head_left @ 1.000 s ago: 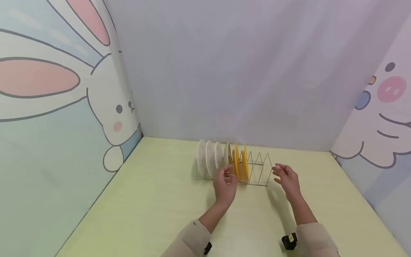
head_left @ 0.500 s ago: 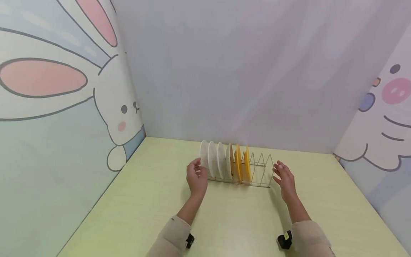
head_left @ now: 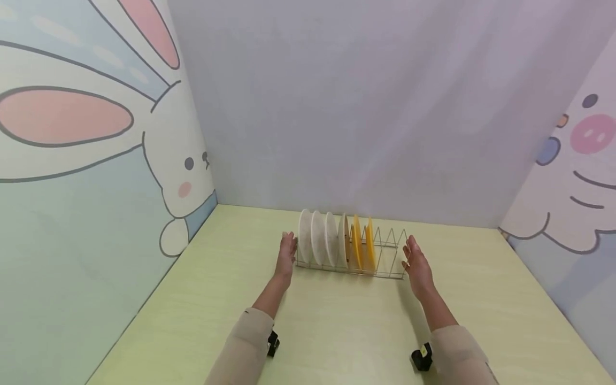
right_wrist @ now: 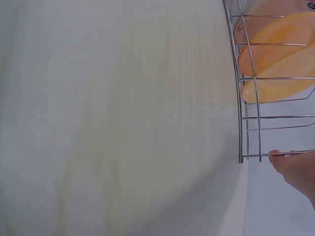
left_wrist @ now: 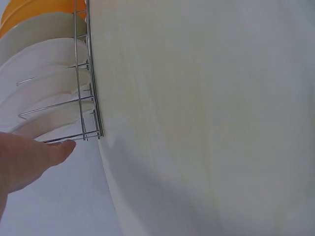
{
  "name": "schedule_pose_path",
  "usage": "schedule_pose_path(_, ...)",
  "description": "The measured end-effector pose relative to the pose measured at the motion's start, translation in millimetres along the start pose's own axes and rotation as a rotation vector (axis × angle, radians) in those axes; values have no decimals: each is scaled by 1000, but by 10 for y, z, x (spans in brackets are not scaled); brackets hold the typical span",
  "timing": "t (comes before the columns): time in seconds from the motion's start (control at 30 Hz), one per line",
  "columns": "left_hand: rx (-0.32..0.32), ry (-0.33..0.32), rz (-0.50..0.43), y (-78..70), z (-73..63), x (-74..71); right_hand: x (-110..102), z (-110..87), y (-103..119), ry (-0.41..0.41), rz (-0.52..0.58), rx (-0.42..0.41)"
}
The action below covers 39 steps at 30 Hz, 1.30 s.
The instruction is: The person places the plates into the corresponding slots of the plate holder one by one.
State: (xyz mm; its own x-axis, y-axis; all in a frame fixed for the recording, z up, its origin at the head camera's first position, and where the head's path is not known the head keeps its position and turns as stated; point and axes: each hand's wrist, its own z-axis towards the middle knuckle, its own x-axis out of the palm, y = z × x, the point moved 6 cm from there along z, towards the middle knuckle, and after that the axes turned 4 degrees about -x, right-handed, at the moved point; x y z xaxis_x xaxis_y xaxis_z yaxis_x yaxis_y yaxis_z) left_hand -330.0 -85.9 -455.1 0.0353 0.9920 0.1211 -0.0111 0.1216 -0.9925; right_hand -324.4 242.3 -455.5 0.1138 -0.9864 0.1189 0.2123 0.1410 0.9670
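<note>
A wire dish rack [head_left: 387, 276] stands at the back of the table. Several white plates [head_left: 305, 238] are upright in its left part, and beside them is a plate with a brown face [head_left: 346, 240]. Two yellow-orange plates [head_left: 370, 246] follow, then bare slots on the right. At the rack's left end is my left hand [head_left: 286, 259], fingers extended; its thumb [left_wrist: 61, 151] lies at the end wire. My right hand [head_left: 418, 270] is at the right end, fingers mostly straight. In the right wrist view its thumb [right_wrist: 281, 160] appears to touch the end wire.
The pale yellow table [head_left: 341, 321] reaches to a grey curtain [head_left: 356, 133] behind the rack. Cartoon-printed walls [head_left: 110, 224] close in the left and right sides. Black wrist cameras [head_left: 422, 357] hang under both sleeves.
My left hand has moved left from in front of the plates to the rack's left end, its fingers straightening. My right hand has shifted slightly, its fingers straighter. The rack and plates look unmoved.
</note>
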Motion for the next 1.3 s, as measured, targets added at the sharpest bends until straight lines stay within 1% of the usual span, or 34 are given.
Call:
schedule_pose_path(0.07,-13,61,1,6,7,25,17,11,6,15,-4,-1)
schedule_pose_path(0.1,-17,80,9,7,7,34,23,15,6,18,-5,3)
schedule_pose_path(0.23,-19,108,20,0,7,54,29,15,-2,16,-17,25)
schedule_pose_path(0.43,-32,96,19,25,8,80,10,-19,-6,11,-29,37)
schedule_pose_path(0.6,-16,71,28,17,38,79,31,-84,9,33,-23,40)
schedule_pose_path(0.77,19,70,14,-50,128,51,106,-171,43,72,-20,32)
schedule_pose_path(0.93,49,109,2,-84,260,34,193,-247,77,103,-16,33)
schedule_pose_path(1.03,82,128,-4,-120,320,19,253,-296,90,117,-12,36)
schedule_pose_path(1.13,112,129,-6,-196,320,-5,329,-355,92,127,6,42)
schedule_pose_path(1.3,122,122,-9,-283,294,-61,472,-469,80,163,38,40)
